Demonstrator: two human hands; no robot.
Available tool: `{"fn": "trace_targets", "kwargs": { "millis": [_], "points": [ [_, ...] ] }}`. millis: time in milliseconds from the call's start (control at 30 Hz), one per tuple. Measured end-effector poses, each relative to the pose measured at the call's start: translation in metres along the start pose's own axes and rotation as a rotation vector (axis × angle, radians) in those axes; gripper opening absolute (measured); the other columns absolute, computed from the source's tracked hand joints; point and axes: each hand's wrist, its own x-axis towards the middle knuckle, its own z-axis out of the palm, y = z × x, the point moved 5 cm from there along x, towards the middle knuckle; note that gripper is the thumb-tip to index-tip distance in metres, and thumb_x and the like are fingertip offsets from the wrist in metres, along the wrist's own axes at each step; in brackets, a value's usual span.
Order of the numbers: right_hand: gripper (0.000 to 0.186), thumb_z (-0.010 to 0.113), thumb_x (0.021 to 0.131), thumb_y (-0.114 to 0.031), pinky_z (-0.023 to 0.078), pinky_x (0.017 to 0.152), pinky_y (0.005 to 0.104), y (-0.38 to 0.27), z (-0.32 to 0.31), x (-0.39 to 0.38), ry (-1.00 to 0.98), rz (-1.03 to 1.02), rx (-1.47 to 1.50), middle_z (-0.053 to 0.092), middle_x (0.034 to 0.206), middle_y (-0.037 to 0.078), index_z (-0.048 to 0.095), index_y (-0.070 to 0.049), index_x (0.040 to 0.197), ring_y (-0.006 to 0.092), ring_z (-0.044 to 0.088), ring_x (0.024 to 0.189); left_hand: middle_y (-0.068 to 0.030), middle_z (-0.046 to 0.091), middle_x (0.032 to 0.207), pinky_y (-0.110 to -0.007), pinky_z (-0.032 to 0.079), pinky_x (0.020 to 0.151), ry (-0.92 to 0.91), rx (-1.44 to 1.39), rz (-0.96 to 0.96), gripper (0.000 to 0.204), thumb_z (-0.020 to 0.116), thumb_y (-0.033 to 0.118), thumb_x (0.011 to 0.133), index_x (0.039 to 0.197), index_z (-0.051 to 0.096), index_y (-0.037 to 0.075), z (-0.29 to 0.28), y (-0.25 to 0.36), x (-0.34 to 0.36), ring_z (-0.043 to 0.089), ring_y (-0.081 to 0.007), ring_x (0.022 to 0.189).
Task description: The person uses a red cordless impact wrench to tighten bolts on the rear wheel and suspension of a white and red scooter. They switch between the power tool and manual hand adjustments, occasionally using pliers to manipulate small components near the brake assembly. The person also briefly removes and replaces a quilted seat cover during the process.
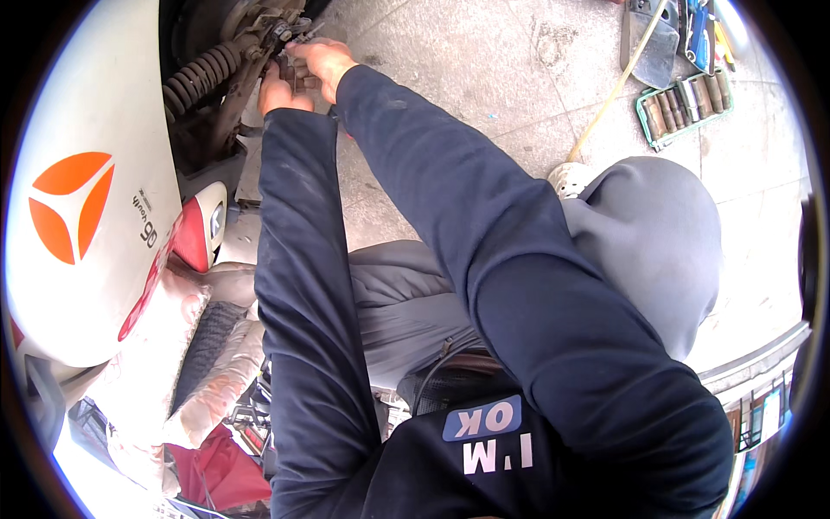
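Observation:
Both arms, in dark navy sleeves, reach forward to the vehicle's underside at the upper left. My left hand [280, 93] is curled beside a brownish metal part, its fingers partly hidden. Just right of it, my right hand [325, 62] is bent inward with its fingers closed at a small metal fitting [284, 33]. What either hand grips is too small and shadowed to name. Left of the hands lies a dirty coil spring [204, 80] of the suspension, next to a rusty metal arm [242, 86].
A white body panel [95, 112] with an orange emblem fills the left side, with a red-and-white lamp [201, 227] below. On the tiled floor [467, 52] at the upper right lie a green case of sockets [685, 105], a dark tool tray [648, 43] and a thin yellowish rod [616, 88].

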Motion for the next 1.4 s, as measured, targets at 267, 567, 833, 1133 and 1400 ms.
{"fn": "trace_targets", "kwargs": {
  "millis": [267, 567, 833, 1133, 1400],
  "points": [
    [0.017, 0.063, 0.096, -0.018, 0.05, 0.054, 0.0314, -0.025, -0.031, 0.022, 0.095, -0.16, 0.023, 0.069, 0.081, 0.008, 0.065, -0.001, 0.1, 0.0164, 0.063, 0.063, -0.0071, 0.066, 0.104, -0.031, 0.051, 0.074, 0.207, 0.089, 0.082, 0.028, 0.061, 0.023, 0.1, 0.114, 0.063, -0.001, 0.01, 0.01, -0.013, 0.061, -0.0158, 0.086],
    [0.021, 0.068, 0.092, -0.013, 0.052, 0.053, 0.0331, -0.024, -0.036, 0.028, 0.132, -0.229, -0.228, 0.071, 0.075, 0.012, 0.068, 0.007, 0.097, 0.0182, 0.064, 0.057, -0.0057, 0.066, 0.089, -0.035, 0.051, 0.073, -0.246, 0.134, -0.093, 0.026, 0.057, 0.025, 0.103, 0.106, 0.063, -0.001, 0.049, -0.008, -0.021, 0.062, -0.0171, 0.08],
    [0.019, 0.07, 0.09, -0.011, 0.053, 0.055, 0.032, -0.015, -0.051, 0.053, 0.123, -0.306, -0.375, 0.072, 0.079, 0.012, 0.071, 0.005, 0.101, 0.0175, 0.067, 0.065, -0.0117, 0.068, 0.103, -0.034, 0.054, 0.079, -0.136, 0.096, -0.108, 0.035, 0.05, 0.029, 0.106, 0.118, 0.058, -0.004, 0.04, -0.024, 0.003, 0.066, -0.0219, 0.086],
    [0.047, 0.068, 0.084, -0.008, 0.056, 0.081, 0.038, -0.025, -0.063, 0.053, 0.214, -0.526, -0.742, 0.072, 0.107, 0.017, 0.061, -0.005, 0.131, 0.0286, 0.069, 0.092, -0.0187, 0.061, 0.125, -0.035, 0.056, 0.084, 0.124, -0.18, -0.208, 0.031, 0.05, 0.016, 0.104, 0.129, 0.053, -0.002, 0.046, -0.025, -0.002, 0.067, -0.0263, 0.107],
    [0.056, 0.068, 0.078, -0.018, 0.05, 0.1, 0.0414, -0.074, -0.016, 0.02, -0.03, -0.883, -1.22, 0.065, 0.124, 0.018, 0.06, -0.012, 0.133, 0.0362, 0.061, 0.116, -0.0172, 0.066, 0.117, -0.029, 0.056, 0.079, 0.04, -0.516, -0.411, 0.033, 0.055, 0.005, 0.09, 0.12, 0.06, -0.006, 0.02, -0.031, 0.074, 0.068, -0.0223, 0.1]
  ]
}}
